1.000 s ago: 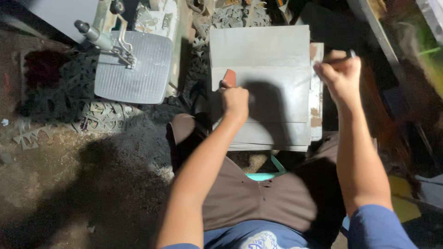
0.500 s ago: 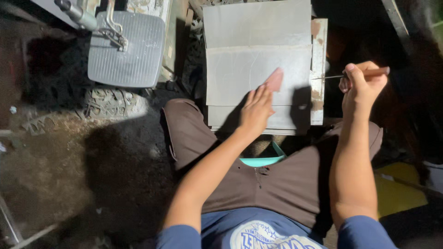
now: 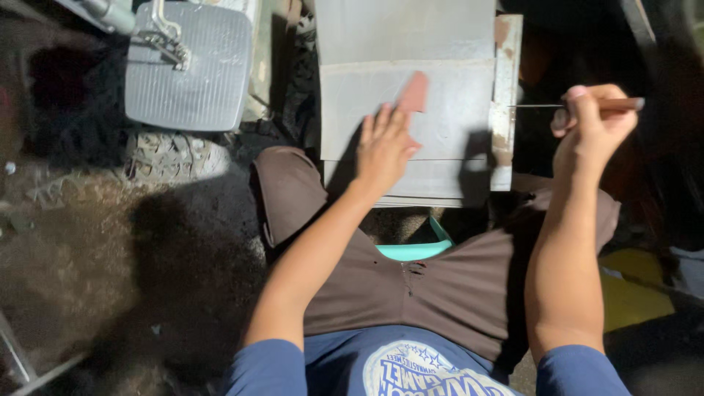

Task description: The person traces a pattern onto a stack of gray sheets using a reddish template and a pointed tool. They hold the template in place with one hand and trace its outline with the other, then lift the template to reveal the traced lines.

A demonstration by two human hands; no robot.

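We look through a single head-worn camera, aimed steeply down and close over the lap, with the grey metal sheet [image 3: 411, 110] at top centre and dirt floor [image 3: 110, 279] left.

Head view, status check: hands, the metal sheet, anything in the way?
Left hand flat on grey metal sheet, fingers by a reddish patch. Right hand grips thin pointed tool at ruler. Nothing blocking.
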